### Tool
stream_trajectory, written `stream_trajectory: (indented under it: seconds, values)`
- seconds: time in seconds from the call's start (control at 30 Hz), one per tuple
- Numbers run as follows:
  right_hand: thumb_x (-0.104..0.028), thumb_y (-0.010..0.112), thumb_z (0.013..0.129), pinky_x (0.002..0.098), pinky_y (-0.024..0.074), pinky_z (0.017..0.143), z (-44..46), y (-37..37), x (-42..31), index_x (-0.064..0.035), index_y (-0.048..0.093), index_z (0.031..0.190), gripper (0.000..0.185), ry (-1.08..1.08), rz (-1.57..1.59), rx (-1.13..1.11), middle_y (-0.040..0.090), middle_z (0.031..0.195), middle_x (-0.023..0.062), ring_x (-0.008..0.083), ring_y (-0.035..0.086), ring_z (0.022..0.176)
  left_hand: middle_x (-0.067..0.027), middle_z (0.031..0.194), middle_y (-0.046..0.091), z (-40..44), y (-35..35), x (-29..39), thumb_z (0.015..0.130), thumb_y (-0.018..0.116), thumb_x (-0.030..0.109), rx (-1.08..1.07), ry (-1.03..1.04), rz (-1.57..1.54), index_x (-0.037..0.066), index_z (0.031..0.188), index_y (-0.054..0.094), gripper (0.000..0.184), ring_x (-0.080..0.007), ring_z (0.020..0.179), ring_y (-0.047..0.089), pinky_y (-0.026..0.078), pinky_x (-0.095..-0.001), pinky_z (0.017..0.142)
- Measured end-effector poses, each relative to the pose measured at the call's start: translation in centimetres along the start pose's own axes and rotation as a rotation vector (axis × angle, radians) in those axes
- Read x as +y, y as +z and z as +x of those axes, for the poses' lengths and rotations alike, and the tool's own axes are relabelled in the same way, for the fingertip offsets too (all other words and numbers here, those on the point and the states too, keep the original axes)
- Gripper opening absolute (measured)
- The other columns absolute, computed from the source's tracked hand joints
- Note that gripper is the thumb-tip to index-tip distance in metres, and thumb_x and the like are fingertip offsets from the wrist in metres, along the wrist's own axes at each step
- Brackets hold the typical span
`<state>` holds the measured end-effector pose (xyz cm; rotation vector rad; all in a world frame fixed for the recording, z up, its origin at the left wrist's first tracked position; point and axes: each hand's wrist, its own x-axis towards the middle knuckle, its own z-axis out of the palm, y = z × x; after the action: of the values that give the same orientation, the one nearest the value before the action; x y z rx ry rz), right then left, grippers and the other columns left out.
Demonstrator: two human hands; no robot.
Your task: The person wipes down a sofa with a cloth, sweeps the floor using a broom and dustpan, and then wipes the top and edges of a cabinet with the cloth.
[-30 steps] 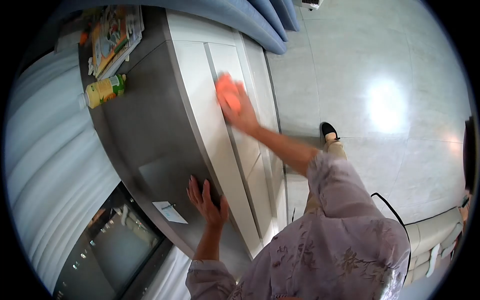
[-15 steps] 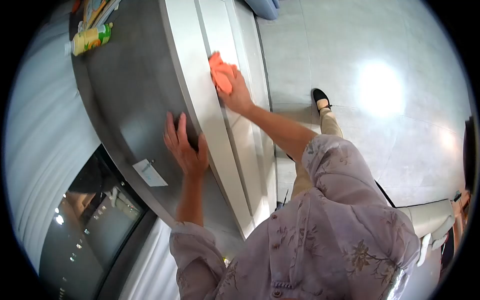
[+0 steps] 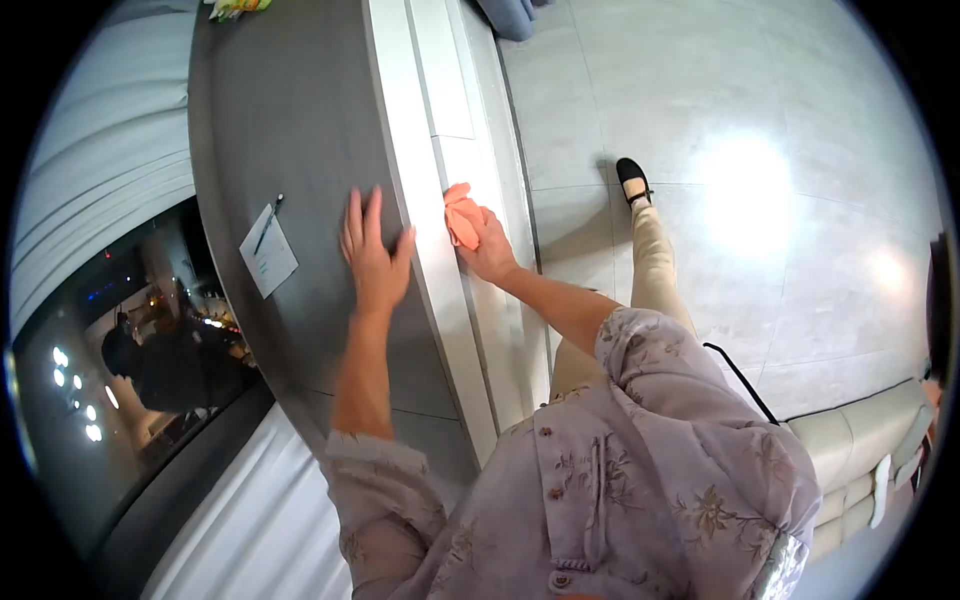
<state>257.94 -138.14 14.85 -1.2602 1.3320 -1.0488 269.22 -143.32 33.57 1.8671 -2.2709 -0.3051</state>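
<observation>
An orange cloth is bunched in my right hand, which presses it against the white drawer front of a long cabinet. The fingers are wrapped round the cloth and partly hidden by it. My left hand lies on the dark grey cabinet top near its white edge, fingers stretched and apart, with nothing in it. To the left of that hand, a white sheet of paper with a pen rests on the same top.
A colourful package lies at the far end of the top. White curtains and a dark window run along the left. On the right are the grey tiled floor, my shoe and a beige sofa.
The view has shifted along the cabinet, and the bottle has left the picture. My right hand with the cloth shows lower and nearer my body. The left hand stays spread on the top.
</observation>
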Motion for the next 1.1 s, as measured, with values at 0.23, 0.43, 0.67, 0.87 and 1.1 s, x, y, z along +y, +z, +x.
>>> stream_trajectory:
  seconds: [0.23,0.43,0.67,0.87,1.1]
  values:
    - [-0.032,0.061,0.08,0.0478,0.0457,0.087,10.7,-2.1,-2.4,-0.0248,0.05,0.124,0.046,0.116,-0.392,0.028,0.044,0.121,0.0128,0.0323,0.047,0.112,-0.0214,0.146,0.023,-13.2,0.6,1.9,0.086,0.051,0.037,-0.042,-0.107,0.067,0.005,0.138,0.036,0.062,-0.0388,0.132,0.025,0.015,-0.0551,0.106]
    - [-0.048,0.053,0.082,0.0422,0.0494,0.083,16.9,-5.4,-3.5,-0.0213,0.05,0.118,0.045,0.064,-0.563,-0.386,0.052,0.11,0.0156,0.0309,0.057,0.1,-0.0209,0.145,0.027,-13.4,1.3,2.4,0.087,0.044,0.046,0.047,-0.149,0.111,0.006,0.136,0.038,0.064,-0.0402,0.131,0.027,0.018,-0.0568,0.104]
    - [-0.045,0.054,0.08,0.0431,0.05,0.08,13.8,-5.4,-4.3,-0.0229,0.048,0.119,0.046,0.188,-0.571,-0.499,0.054,0.109,0.0155,0.0309,0.059,0.097,-0.0224,0.144,0.027,-13.0,1.4,2.5,0.087,0.044,0.045,0.043,-0.143,0.148,0.004,0.136,0.039,0.064,-0.0402,0.131,0.027,0.018,-0.0556,0.104]
    - [-0.046,0.058,0.079,0.0426,0.0499,0.08,5.2,-4.9,-3.6,-0.0244,0.047,0.121,0.049,0.131,-0.535,-0.533,0.052,0.109,0.0157,0.032,0.059,0.098,-0.0222,0.144,0.028,-12.7,1.4,2.3,0.083,0.05,0.039,0.056,-0.106,0.148,0.004,0.135,0.039,0.064,-0.0398,0.13,0.028,0.02,-0.0534,0.104]
    - [-0.044,0.061,0.079,0.0427,0.0493,0.081,-1.9,-4.1,-3.7,-0.0215,0.049,0.119,0.047,0.16,-0.465,-0.526,0.05,0.109,0.0153,0.0312,0.058,0.099,-0.0184,0.143,0.031,-13.0,1.6,2.5,0.081,0.056,0.031,0.111,-0.085,0.133,0.008,0.136,0.04,0.061,-0.0374,0.13,0.029,0.02,-0.0507,0.105]
